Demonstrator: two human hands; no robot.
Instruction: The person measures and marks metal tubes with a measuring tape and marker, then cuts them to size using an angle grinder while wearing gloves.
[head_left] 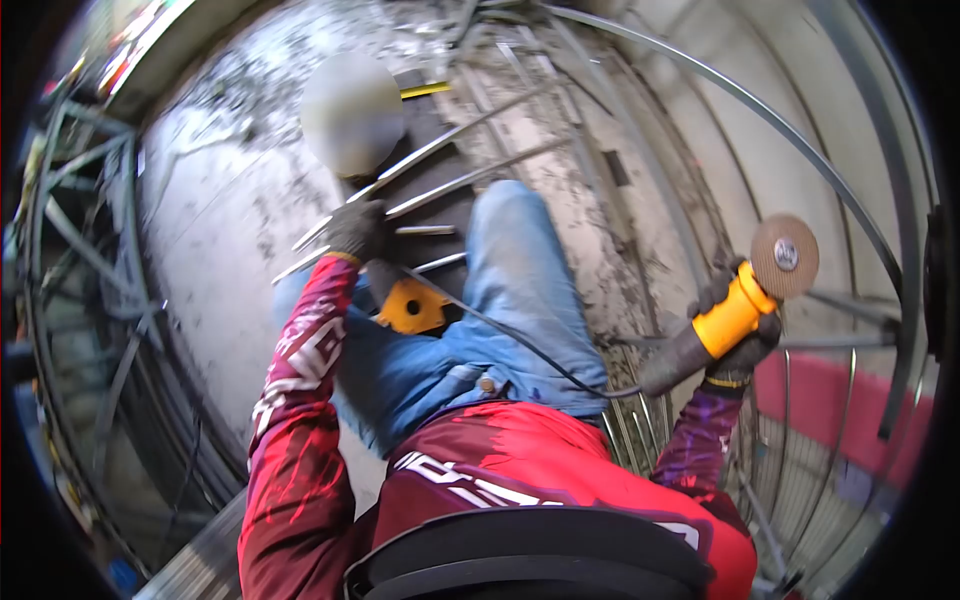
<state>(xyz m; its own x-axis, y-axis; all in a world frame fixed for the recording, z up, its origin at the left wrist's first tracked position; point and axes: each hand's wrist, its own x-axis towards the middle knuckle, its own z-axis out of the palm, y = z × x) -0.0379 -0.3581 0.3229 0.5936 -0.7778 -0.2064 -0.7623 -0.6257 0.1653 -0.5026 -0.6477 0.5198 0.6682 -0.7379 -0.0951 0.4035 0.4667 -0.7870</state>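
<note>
My left hand [356,230], in a dark work glove, is closed around a thin metal rod [480,176] among several similar rods between my legs. My right hand [742,350], also gloved, holds an angle grinder [728,318] with a yellow head and dark body out to the right. A brown disc [784,256] is fitted on it, facing up. The power cord [510,330] runs from its rear end across my lap towards my left hand. An orange-yellow plate with a hole [412,306] lies by my left thigh, under the cord.
Beyond the rods is a blurred round grey shape [352,115] I cannot make out, beside a dark slab [432,150]. Curved metal tubes [760,110] arch on the right. A metal frame [88,230] stands left. A pink panel [840,410] sits lower right.
</note>
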